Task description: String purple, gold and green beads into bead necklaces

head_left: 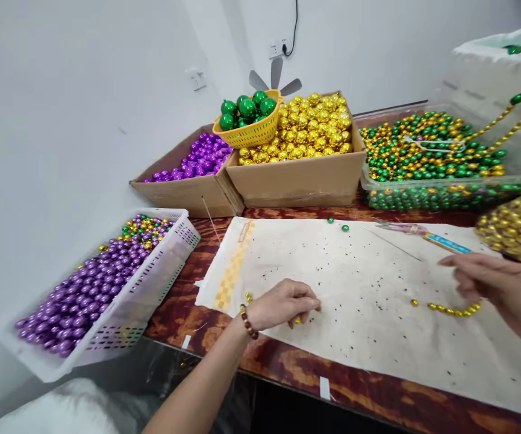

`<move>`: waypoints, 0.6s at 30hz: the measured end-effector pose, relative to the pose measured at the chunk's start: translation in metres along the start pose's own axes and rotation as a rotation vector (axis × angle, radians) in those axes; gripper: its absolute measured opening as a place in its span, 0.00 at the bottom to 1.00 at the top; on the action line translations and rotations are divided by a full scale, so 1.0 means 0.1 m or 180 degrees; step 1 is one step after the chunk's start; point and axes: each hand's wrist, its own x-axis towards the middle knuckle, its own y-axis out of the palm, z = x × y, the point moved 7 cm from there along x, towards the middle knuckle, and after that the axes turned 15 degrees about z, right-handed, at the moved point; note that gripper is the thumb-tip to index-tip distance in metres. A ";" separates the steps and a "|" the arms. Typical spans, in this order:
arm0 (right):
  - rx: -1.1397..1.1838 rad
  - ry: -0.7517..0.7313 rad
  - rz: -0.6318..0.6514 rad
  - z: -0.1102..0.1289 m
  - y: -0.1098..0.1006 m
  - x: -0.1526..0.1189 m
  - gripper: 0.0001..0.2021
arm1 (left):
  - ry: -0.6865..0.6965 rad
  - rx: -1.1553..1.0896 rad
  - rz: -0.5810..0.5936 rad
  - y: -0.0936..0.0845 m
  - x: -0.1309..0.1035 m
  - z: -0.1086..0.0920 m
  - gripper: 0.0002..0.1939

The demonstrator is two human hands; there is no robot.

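Note:
My left hand [285, 304], with a beaded bracelet at its wrist, rests low over the white cloth [287, 253], fingers curled together. Gold beads [298, 320] show just under its fingertips, and another few gold beads [248, 297] peek out behind the wrist. At the right, my right hand [499, 283] is slightly blurred, its fingers drawn together. A short string of gold beads [452, 311] curves up to those fingers; the exact grip is hidden. One gold bead [414, 302] sits a little apart at the string's left end.
Scissors [400, 228], a blue-handled cutter [447, 243], a thin needle [396, 245] and loose green beads [345, 228] lie on the cloth. Behind are boxes of purple [183, 196] and gold balls [296, 181] and a clear bin [423, 184]. A white basket [165, 259] stands left.

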 end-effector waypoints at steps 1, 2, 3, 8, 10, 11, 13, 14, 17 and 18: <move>0.0656 0.0080 -0.0242 -0.18 -0.17 0.05 0.08 | -0.0037 0.0038 -0.0104 -0.07 -0.09 0.04 0.18; 0.0993 0.0175 -0.0581 -0.33 -0.32 0.08 0.07 | -0.0049 0.0082 -0.0224 -0.14 -0.17 0.07 0.17; 0.1202 0.0269 -0.0813 -0.43 -0.41 0.09 0.06 | -0.0045 0.0124 -0.0348 -0.20 -0.24 0.09 0.17; 0.1220 0.0331 -0.0707 -0.28 -0.27 0.03 0.06 | -0.0024 0.0451 -0.0596 -0.45 -0.48 0.13 0.13; 0.1159 0.0194 -0.0495 -0.08 -0.16 0.00 0.07 | -0.0115 0.0917 -0.0578 -0.55 -0.51 0.17 0.12; 0.1074 0.0116 -0.0392 0.02 -0.13 -0.02 0.07 | -0.0196 0.1197 -0.0580 -0.58 -0.51 0.20 0.12; 0.0840 -0.0070 -0.0171 0.21 -0.09 -0.07 0.07 | -0.0332 0.1713 -0.0756 -0.62 -0.47 0.21 0.12; 0.0723 -0.0169 -0.0058 0.30 -0.07 -0.09 0.07 | -0.0318 0.1896 -0.0935 -0.61 -0.43 0.17 0.12; 0.0514 -0.0396 0.0239 0.51 -0.01 -0.19 0.06 | 0.0257 0.1968 -0.1452 -0.34 -0.15 -0.13 0.18; 0.0459 -0.0434 0.0369 0.57 0.03 -0.22 0.06 | 0.0546 0.1840 -0.1371 -0.17 0.01 -0.26 0.20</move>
